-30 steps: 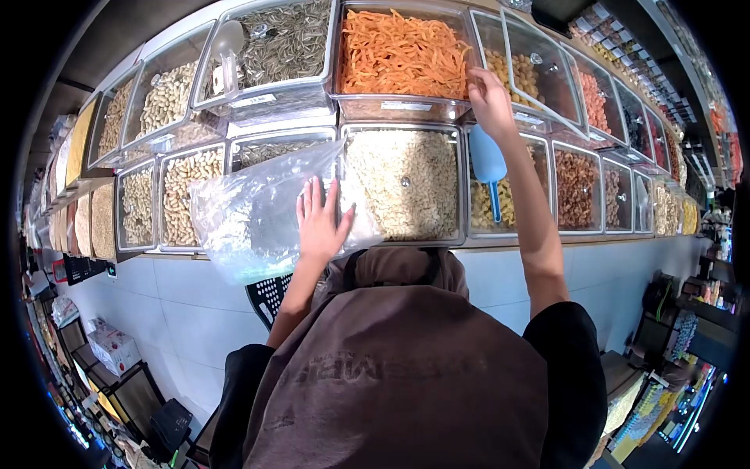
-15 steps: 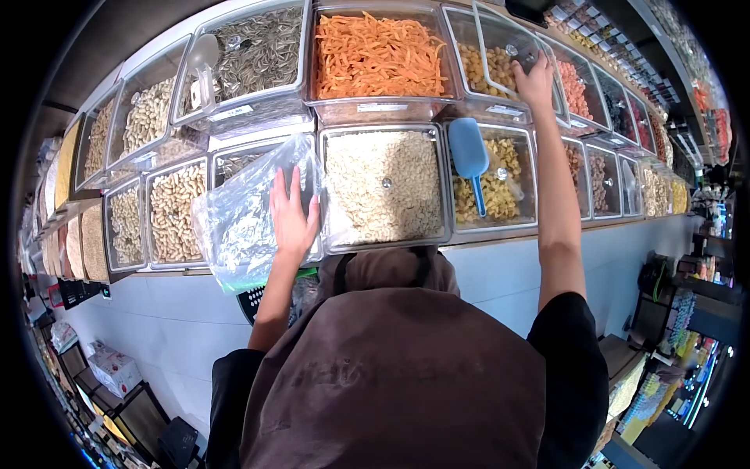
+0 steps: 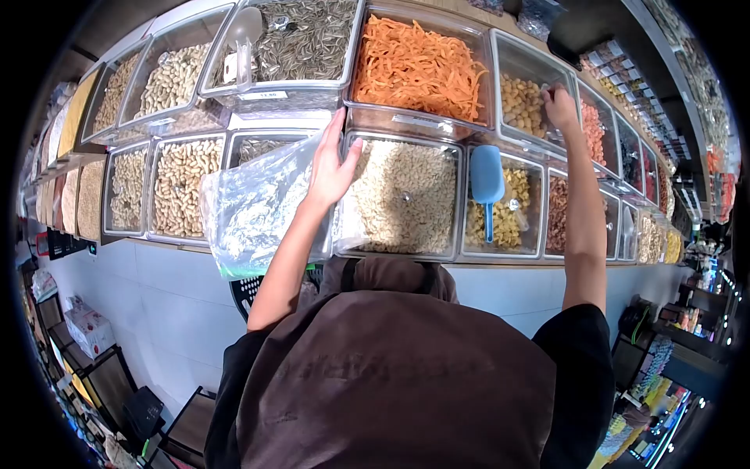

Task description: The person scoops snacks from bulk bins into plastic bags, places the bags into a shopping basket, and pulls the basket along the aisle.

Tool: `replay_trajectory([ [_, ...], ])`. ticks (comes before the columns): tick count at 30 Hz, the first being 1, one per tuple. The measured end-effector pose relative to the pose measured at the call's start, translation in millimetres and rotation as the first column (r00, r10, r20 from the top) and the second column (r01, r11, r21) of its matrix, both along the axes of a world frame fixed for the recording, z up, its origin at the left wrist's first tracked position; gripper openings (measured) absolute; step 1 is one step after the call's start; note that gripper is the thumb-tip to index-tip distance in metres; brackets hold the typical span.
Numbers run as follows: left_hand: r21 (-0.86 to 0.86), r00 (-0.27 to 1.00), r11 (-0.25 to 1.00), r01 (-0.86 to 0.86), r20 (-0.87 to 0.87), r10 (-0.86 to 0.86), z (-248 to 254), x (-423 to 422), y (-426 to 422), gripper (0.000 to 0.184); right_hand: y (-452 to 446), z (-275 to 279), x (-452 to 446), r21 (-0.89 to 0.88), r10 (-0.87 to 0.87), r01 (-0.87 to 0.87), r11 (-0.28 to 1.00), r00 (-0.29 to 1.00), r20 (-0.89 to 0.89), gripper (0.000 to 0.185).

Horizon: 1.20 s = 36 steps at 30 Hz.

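Note:
My right hand (image 3: 560,108) is closed at a clear lid (image 3: 519,53) that lies over a bin of small tan-yellow pieces (image 3: 522,102). Its fingertips are pinched near the middle of the lid, where the knob itself is hidden. My left hand (image 3: 333,173) holds nothing, its fingers stretched out towards the front corner of the bin of orange strips (image 3: 418,66). Below and left of that hand, a crumpled clear plastic bag (image 3: 258,203) lies over the lower bins. A blue scoop (image 3: 487,176) rests on the lidded bin of yellow pieces (image 3: 516,199).
Two tiers of clear bins run across the view. Sunflower seeds (image 3: 308,39), peanuts in shells (image 3: 176,74) and pale flakes (image 3: 406,195) fill some of them. Another scoop (image 3: 244,35) stands by the seeds. A dark basket (image 3: 244,295) shows below the left forearm.
The lid under my right hand was raised and tilted; now it lies lower over its bin. My left hand has moved off the bag, up and right. The camera view has shifted.

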<state>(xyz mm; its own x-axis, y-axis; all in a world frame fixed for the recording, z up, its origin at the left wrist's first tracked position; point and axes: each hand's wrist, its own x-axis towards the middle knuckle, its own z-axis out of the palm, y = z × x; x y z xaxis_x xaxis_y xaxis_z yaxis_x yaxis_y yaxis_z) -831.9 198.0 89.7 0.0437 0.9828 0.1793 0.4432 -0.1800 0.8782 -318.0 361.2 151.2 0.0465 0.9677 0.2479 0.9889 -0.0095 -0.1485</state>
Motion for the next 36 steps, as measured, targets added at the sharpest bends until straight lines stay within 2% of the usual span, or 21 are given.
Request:
replay_trajectory([
  [2,-0.027,0.998,0.999,0.042,0.045,-0.041,2,7,1,0.065,-1,8,-36,0.001,0.067,-0.067,0.998,0.994,-0.092,0.032],
  [5,-0.039,0.998,0.998,0.055,0.025,-0.054,6,14,-2,0.066,8,25,-89,-0.029,0.127,-0.128,0.991,0.991,-0.037,0.036],
  [10,-0.009,0.999,1.000,0.020,0.035,-0.020,9,17,-6,0.067,26,38,-172,-0.116,0.202,-0.210,0.971,0.976,-0.074,0.038],
  [12,0.066,1.000,0.998,-0.021,0.000,0.021,11,16,-8,0.069,39,25,-195,-0.117,0.232,-0.239,0.964,0.970,-0.069,0.040],
  [13,0.066,0.999,0.997,-0.032,-0.001,0.032,15,16,-9,0.069,42,26,-210,-0.183,0.193,-0.206,0.961,0.977,-0.086,0.041],
  [15,0.139,0.986,0.989,-0.044,-0.154,0.065,22,15,-11,0.066,44,20,-231,-0.181,0.212,-0.228,0.957,0.972,-0.104,0.041],
  [17,0.129,0.988,0.991,-0.042,-0.143,0.060,26,14,-11,0.067,47,14,-245,-0.163,0.167,-0.185,0.969,0.979,-0.118,0.041],
  [20,0.178,0.954,0.984,0.004,-0.296,0.049,28,15,-7,0.069,46,16,-258,-0.164,0.089,-0.110,0.980,0.987,-0.131,0.041],
  [21,0.179,0.954,0.984,0.005,-0.295,0.049,28,16,-5,0.069,44,18,-260,-0.184,0.056,-0.080,0.980,0.990,-0.130,0.041],
  [23,0.247,0.897,0.966,0.072,-0.440,0.046,26,22,3,0.070,40,21,-265,-0.178,0.049,-0.074,0.981,0.989,-0.142,0.041],
  [25,0.269,0.898,0.959,0.091,-0.439,0.038,26,27,12,0.067,39,20,-265,-0.178,0.036,-0.064,0.982,0.988,-0.153,0.041],
  [27,0.348,0.834,0.924,0.162,-0.549,0.060,25,27,27,0.063,39,18,-266,-0.134,0.080,-0.102,0.986,0.984,-0.159,0.041],
  [28,0.381,0.836,0.911,0.162,-0.543,0.079,28,28,33,0.053,40,16,-267,-0.111,0.078,-0.098,0.989,0.981,-0.176,0.042],
  [29,0.380,0.835,0.911,0.159,-0.544,0.080,26,27,40,0.053,41,16,-267,-0.112,0.080,-0.101,0.989,0.981,-0.176,0.042],
  [32,0.441,0.828,0.884,0.155,-0.546,0.127,23,23,56,0.038,45,17,-269,-0.167,0.069,-0.104,0.981,0.977,-0.204,0.042],
  [34,0.424,0.828,0.891,0.161,-0.549,0.112,20,22,59,0.039,44,15,-273,-0.171,0.066,-0.118,0.978,0.956,-0.285,0.043],
  [36,0.391,0.825,0.905,0.167,-0.558,0.090,18,22,59,0.041,42,15,-275,-0.176,0.087,-0.136,0.975,0.961,-0.262,0.042],
])
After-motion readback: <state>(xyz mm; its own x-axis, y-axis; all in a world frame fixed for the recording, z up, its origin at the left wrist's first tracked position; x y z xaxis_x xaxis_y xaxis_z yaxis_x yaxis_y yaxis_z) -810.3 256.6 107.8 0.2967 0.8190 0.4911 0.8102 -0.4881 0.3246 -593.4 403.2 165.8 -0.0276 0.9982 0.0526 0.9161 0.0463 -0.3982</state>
